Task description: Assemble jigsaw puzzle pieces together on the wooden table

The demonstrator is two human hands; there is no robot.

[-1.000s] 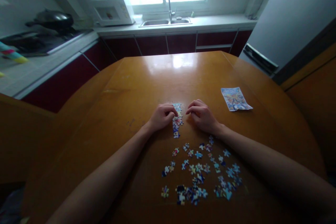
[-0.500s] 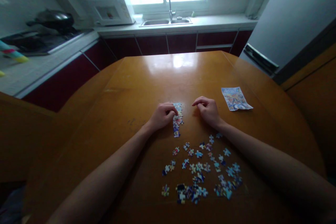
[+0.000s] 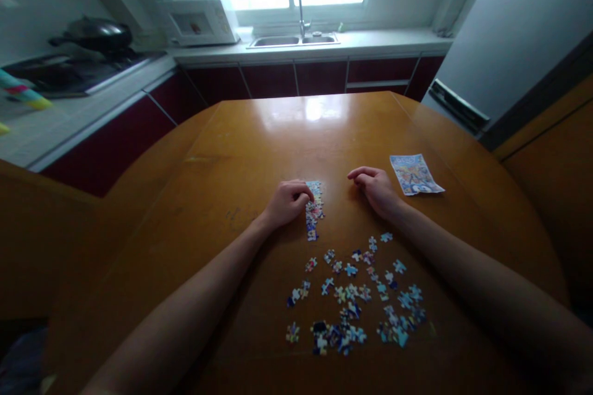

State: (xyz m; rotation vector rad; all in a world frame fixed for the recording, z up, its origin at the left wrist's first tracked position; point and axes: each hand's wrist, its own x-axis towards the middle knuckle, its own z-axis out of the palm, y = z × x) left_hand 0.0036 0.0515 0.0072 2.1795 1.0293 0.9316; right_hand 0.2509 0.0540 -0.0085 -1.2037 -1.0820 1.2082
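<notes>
A narrow strip of joined puzzle pieces [image 3: 314, 210] lies on the round wooden table [image 3: 222, 154]. My left hand [image 3: 287, 202] rests curled beside the strip, fingertips pressing its upper left edge. My right hand [image 3: 376, 188] lies on the table to the right of the strip, apart from it, fingers curled with the index finger pointing left; nothing shows in it. Several loose puzzle pieces [image 3: 356, 296] are scattered nearer to me, between my forearms. A printed picture sheet [image 3: 416, 174] lies just right of my right hand.
Beyond the table runs a kitchen counter with a sink and tap [image 3: 301, 31] under a window, a white microwave [image 3: 197, 20] and a wok on a hob [image 3: 95, 34] at left. A grey fridge [image 3: 500, 37] stands at right.
My right hand has drawn away from the joined strip, moving right and slightly farther across the table toward the picture sheet. My left hand has stayed on the strip.
</notes>
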